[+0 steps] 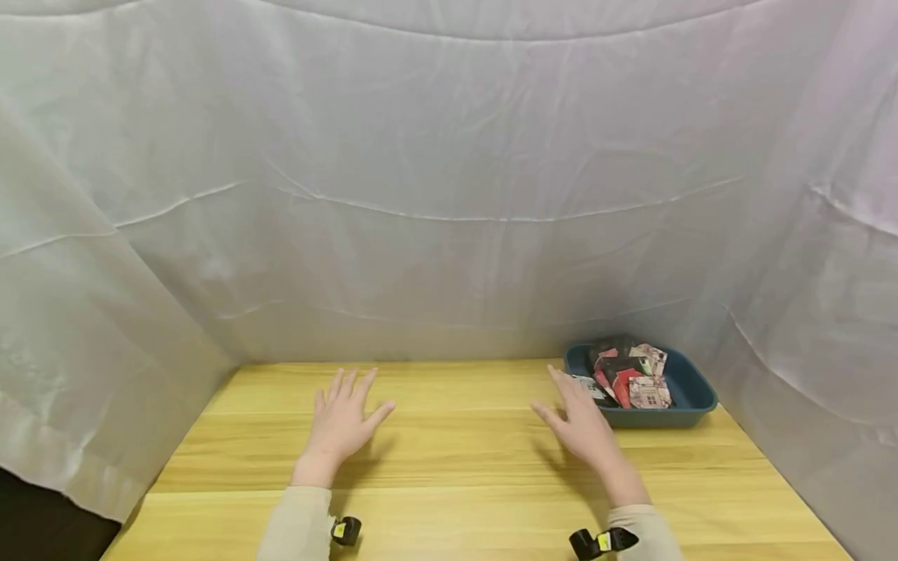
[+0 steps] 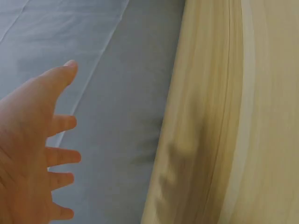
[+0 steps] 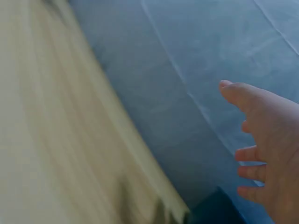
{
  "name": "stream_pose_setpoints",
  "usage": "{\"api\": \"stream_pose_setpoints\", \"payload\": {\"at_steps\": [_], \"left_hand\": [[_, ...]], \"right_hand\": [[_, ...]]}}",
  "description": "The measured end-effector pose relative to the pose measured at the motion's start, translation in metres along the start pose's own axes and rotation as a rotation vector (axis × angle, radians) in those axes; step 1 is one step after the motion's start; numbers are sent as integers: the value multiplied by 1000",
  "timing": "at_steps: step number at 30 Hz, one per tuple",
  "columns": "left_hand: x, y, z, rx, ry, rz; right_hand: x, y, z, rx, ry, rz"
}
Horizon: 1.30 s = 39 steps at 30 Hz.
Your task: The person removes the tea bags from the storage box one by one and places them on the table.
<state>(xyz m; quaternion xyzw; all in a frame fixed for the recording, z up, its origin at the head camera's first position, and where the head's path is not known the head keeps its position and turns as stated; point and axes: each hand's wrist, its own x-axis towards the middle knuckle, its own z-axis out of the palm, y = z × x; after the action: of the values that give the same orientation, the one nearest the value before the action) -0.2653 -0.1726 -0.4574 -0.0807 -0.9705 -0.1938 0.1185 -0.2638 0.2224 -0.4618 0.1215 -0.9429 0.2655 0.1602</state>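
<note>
L hand [image 1: 342,427] is raised over the L part of the wood-grain table [image 1: 449,460] — fingers spread, thumb out to the side. R hand [image 1: 584,427] is raised too, thumb well out, gaps btwn fingers in the R wrist view. Dark blue plastic tub [image 1: 694,383] sits at the table's far R corner, near the R hand; fingers overlap its L edge in the head view — can't tell re: contact. Flat printed packets [image 1: 649,392], some w/ red or black, lie piled in the tub. Grey curtain [image 1: 449,156] hangs behind the table & at both sides.
</note>
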Motion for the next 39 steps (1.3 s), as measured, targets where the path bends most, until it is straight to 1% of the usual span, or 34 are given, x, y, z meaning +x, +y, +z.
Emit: {"api": "stream_pose_setpoints", "payload": {"at_steps": [3, 7, 9, 12, 15, 18, 20, 22, 25, 28, 31, 36, 39], "left_hand": [[0, 8, -2, -5, 48, 39], [0, 20, -3, -17, 125, 98], [-1, 27, -3, -21, 184, 139], [-2, 36, 0, -29, 299, 218], [-3, 46, 3, -37, 401, 294], [-3, 57, 7, -61, 454, 337], [-2, 65, 10, -79, 460, 345], [-1, 73, 13, -105, 451, 339], [2, 86, 19, -136, 424, 322], [5, 101, 24, -163, 390, 303], [12, 117, 31, -194, 355, 292], [26, 148, 44, -274, 280, 275], [34, 168, 54, -315, 229, 242]], "right_hand": [[-1, 7, -16, 31, 29, 31], [-5, 18, -37, 33, 69, 83], [-6, 24, -45, 28, 108, 101], [-10, 33, -56, 23, 173, 116], [-16, 40, -67, 18, 195, 159], [-22, 49, -79, 28, 189, 223], [-25, 57, -86, 24, 207, 245], [-26, 66, -92, 19, 223, 260], [-26, 81, -100, -13, 234, 268], [-23, 96, -107, -53, 224, 265], [-16, 111, -114, -87, 217, 251], [-1, 131, -125, -115, 177, 245], [9, 143, -127, -134, 148, 247]]}}
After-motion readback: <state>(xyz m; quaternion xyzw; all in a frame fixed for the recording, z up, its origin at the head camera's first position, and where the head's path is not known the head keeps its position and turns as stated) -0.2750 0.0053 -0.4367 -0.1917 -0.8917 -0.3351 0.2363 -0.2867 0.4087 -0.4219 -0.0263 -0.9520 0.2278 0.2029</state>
